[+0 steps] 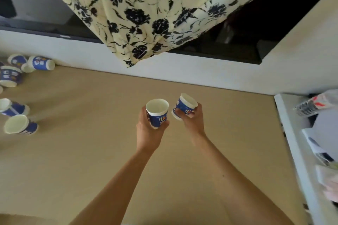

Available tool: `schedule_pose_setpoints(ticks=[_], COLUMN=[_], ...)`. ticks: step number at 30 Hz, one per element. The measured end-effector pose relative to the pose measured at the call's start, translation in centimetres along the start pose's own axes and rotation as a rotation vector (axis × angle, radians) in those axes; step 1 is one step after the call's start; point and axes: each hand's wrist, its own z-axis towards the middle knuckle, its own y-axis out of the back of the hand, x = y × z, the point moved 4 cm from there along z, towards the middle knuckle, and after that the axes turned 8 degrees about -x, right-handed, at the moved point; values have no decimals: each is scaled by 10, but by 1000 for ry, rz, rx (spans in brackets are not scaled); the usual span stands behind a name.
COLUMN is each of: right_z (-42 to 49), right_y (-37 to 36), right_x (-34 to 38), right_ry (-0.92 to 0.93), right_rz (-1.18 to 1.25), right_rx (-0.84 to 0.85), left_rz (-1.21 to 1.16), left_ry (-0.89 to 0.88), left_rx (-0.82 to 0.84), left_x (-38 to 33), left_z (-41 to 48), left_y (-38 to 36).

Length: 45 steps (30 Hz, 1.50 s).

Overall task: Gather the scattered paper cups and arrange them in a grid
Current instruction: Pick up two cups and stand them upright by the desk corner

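My left hand (149, 130) grips a blue-and-white paper cup (157, 112) upright, its mouth facing up, above the middle of the tan table (91, 151). Just to its right, my right hand (192, 120) holds a second blue cup (184, 106) tilted, its white base turned up and away. Several more blue cups lie scattered along the table's left edge: one on its side by the wall (41, 63), one at the far left (11, 76), one near the front left with its mouth toward me (19, 125).
A floral curtain (142, 14) hangs over the white window ledge (182, 71) behind the table. To the right stands a white shelf (292, 133) with a plastic bottle (309, 106) and papers on it.
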Motion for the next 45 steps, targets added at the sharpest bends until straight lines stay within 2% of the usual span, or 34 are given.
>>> schedule_pose_setpoints(ticks=[7, 12, 26, 45], right_z=[44, 87, 205, 238], right_y=[100, 131, 88, 65], right_x=[-6, -11, -21, -48], right_ry=[52, 67, 197, 220], right_rz=[-77, -186, -297, -296], right_rx=[-145, -197, -212, -214], left_rz=[12, 53, 91, 78], left_ry=[-27, -28, -63, -112], left_rx=[128, 154, 168, 212], left_x=[-26, -31, -25, -23], left_z=[-26, -28, 7, 26], left_y=[-83, -121, -164, -180])
